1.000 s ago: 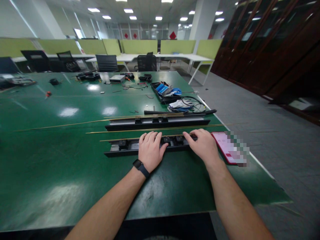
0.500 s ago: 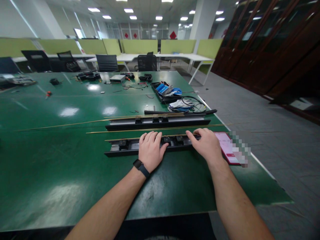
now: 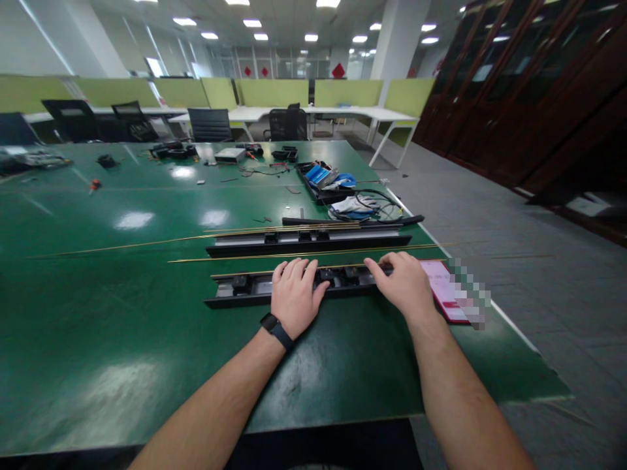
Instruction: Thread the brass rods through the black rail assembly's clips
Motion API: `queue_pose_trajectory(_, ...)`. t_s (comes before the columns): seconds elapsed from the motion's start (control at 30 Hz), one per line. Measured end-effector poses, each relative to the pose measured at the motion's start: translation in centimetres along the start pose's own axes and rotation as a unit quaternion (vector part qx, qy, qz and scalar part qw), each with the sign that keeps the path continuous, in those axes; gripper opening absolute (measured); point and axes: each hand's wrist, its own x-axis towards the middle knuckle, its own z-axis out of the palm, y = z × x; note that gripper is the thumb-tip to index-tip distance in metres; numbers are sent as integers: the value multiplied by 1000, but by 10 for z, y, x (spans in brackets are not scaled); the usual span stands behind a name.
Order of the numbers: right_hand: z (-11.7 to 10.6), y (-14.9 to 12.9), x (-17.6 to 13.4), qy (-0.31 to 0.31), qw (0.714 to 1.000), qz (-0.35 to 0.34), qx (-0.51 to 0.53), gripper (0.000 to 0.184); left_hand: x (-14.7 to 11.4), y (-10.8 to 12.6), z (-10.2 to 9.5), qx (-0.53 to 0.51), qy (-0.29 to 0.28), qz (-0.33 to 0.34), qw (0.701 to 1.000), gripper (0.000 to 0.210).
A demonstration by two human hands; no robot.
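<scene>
A black-edged metal rail [image 3: 240, 301] with several small black blocks along its channel lies across the table in front of me. A thin brass-coloured rod [image 3: 245, 273] runs along its far side. My left hand [image 3: 298, 297], with a dark band at the wrist, is wrapped over the middle of the rail, fingers on the far side and thumb by a black block [image 3: 326, 277]. At the rail's right end, my right hand [image 3: 405, 282] curls its fingers round the rod; its fingertips are partly hidden.
Beyond lies a second similar rail [image 3: 313, 245], with long thin rods [image 3: 235, 258] nearby. A phone with a red edge [image 3: 441, 287] is beside my right hand. Further back are a black tray [image 3: 313, 186] of parts, gloves [image 3: 355, 205] and cables. The table's edge [image 3: 514, 329] runs along the right.
The thin rod on the near rail has slid slightly to the right, its left end now closer to my left hand. Both hands have stayed nearly in place.
</scene>
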Motion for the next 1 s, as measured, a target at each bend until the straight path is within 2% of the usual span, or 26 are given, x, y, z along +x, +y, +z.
queue_pose_trajectory(0.47,1,-7,-3,1,1000,-16,4,45,0,0,1,-1,3,1,1000,43)
queue_pose_trajectory(0.8,-2,-6,-2,-1,1000,12,4,43,-1,0,1,-2,1,1,1000,43)
queue_pose_trajectory(1.0,2,-10,-3,-2,1000,-13,14,46,0,0,0,-4,1,0,1000,43)
